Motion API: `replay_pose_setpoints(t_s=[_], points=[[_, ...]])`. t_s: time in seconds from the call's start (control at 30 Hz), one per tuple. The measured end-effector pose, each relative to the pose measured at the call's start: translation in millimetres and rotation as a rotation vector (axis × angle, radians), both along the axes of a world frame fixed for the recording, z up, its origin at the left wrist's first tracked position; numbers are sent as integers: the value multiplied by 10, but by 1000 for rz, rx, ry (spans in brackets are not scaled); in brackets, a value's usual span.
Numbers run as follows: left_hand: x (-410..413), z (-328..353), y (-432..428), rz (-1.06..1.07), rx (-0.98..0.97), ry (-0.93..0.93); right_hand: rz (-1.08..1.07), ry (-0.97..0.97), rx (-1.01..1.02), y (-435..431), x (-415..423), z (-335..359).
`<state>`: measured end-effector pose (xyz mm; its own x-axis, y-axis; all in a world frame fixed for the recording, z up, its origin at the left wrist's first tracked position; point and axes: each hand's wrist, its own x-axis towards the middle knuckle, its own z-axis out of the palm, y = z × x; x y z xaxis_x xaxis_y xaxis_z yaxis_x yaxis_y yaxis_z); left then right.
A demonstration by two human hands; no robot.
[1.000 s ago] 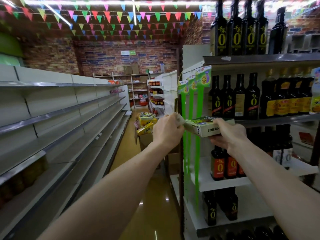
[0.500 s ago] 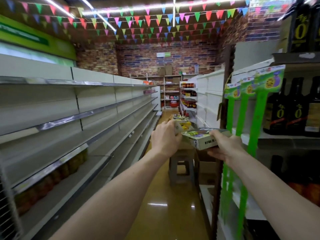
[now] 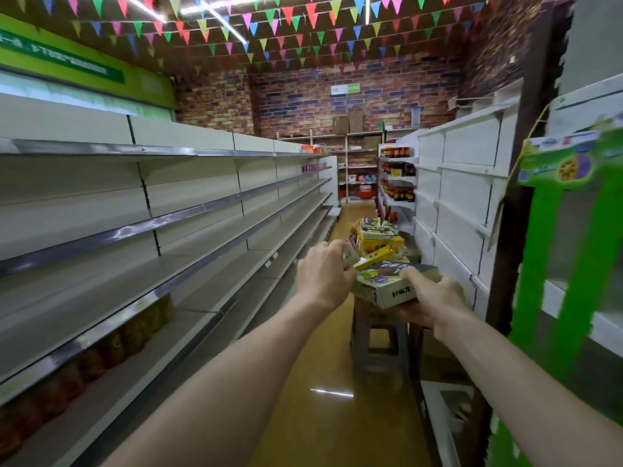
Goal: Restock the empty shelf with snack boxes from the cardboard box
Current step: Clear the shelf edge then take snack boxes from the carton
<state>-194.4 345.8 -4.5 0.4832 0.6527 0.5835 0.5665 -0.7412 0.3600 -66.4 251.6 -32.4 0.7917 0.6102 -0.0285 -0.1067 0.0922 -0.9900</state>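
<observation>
Along the left side of the aisle runs the long cream metal shelving with grey steel edges [image 3: 188,237]. Its tiers are bare for most of their length (a blurred row of amber jars [image 3: 111,345] occupies one low tier near the camera).

Mid-aisle stands a grey plastic stool [image 3: 377,335]. Above and behind it sits the supply heap of yellow and green snack boxes [image 3: 376,235]. The cardboard box that should contain them is hidden by the hands and cannot be confirmed.

One pale rectangular snack box with a dark printed top [image 3: 396,291] is held roughly level over the stool, well apart from the shelving.

The right hand [image 3: 429,299] grips it with the thumb laid on top and the fingers curled underneath. The left hand [image 3: 322,278] has its fingers curled over a second, smaller pale carton [image 3: 349,256], of which only a corner shows.

Assessment: the step in hand is the carry from supply to shelf, and placement has not begun. The next move calls for a swing to the left. Each box then has to go down flat on a bare tier, one at a time, and be pushed back square to the rear panel.
</observation>
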Motion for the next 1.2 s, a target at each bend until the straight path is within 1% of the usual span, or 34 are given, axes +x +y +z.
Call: replay_pose_setpoints(t_s=[0.43,0.53,0.8,1.0,1.2], points=[[1361,-462,1651,-98,-114,62,-30,79,-110,1533,1372,-589],[1669,-503,2161,-141,-104,71,-61,88,-110,1981,1649,-642],[2490,-392,3557,-266,-84,103,-142,92,-84,3255,2327,-495],[3041,-523,4383,-294,-59,121,-185,90,-93,3978,2853,-520],[3813,-704,5161,-288,-8,163,-234,69,-73,4767,3591,-630]])
